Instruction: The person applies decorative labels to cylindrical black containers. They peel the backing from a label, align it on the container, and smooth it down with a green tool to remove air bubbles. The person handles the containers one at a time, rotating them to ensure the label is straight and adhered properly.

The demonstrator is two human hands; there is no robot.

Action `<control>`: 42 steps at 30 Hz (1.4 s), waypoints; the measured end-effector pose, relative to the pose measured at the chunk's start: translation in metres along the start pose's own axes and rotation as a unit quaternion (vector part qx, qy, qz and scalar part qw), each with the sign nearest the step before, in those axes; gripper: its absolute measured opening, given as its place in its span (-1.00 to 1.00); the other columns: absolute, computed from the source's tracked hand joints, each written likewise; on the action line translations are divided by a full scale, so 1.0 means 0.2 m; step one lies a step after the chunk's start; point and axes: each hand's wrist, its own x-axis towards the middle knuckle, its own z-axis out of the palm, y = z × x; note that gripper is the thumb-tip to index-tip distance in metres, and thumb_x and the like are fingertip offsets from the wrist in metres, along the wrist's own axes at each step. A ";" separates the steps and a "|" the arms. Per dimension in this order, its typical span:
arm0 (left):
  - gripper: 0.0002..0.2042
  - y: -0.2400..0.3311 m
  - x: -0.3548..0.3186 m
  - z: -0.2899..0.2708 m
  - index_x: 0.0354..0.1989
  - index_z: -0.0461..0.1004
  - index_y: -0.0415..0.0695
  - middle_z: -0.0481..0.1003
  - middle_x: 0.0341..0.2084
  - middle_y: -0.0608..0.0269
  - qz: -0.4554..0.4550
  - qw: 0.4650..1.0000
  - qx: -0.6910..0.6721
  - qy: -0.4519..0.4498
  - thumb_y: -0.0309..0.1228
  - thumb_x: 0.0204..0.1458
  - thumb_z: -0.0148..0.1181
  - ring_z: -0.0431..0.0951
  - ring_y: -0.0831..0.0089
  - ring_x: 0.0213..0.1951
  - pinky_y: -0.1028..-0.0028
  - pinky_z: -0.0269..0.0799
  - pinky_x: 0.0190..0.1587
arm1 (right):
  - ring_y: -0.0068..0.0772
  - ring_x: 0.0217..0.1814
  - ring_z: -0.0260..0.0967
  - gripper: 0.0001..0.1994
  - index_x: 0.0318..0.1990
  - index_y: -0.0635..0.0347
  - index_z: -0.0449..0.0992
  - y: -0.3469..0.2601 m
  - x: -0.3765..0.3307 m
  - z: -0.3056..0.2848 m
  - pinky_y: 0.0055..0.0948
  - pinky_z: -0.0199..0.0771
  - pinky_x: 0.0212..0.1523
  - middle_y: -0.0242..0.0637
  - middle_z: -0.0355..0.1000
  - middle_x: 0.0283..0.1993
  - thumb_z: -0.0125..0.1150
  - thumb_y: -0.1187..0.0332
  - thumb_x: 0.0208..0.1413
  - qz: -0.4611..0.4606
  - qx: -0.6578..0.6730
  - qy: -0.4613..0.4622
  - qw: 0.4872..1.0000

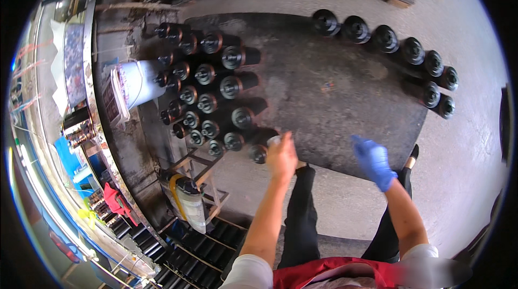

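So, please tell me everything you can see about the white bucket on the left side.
The white bucket looks like plastic, round, with a thin wire handle hanging across its side. Its wall is stained with dark smears, and a label sits near its rim. It stands at the left edge of the dark mat, close beside the cluster of black cylinders. Whether it touches them cannot be told. Its contents are hidden. Neither hand is near it.
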 end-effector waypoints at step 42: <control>-0.70 1.03 0.81 0.46 -0.13 0.47 -0.16 0.54 -0.42 -0.07 0.245 0.949 0.008 -0.196 -0.32 -0.03 0.22 0.58 0.01 -0.38 0.18 0.50 -0.30 | 0.00 -0.40 0.48 -0.75 -0.13 0.03 0.46 0.58 0.28 -0.45 -0.15 0.48 -0.40 -0.08 0.50 -0.42 0.19 0.26 0.02 0.149 0.074 0.364 0.916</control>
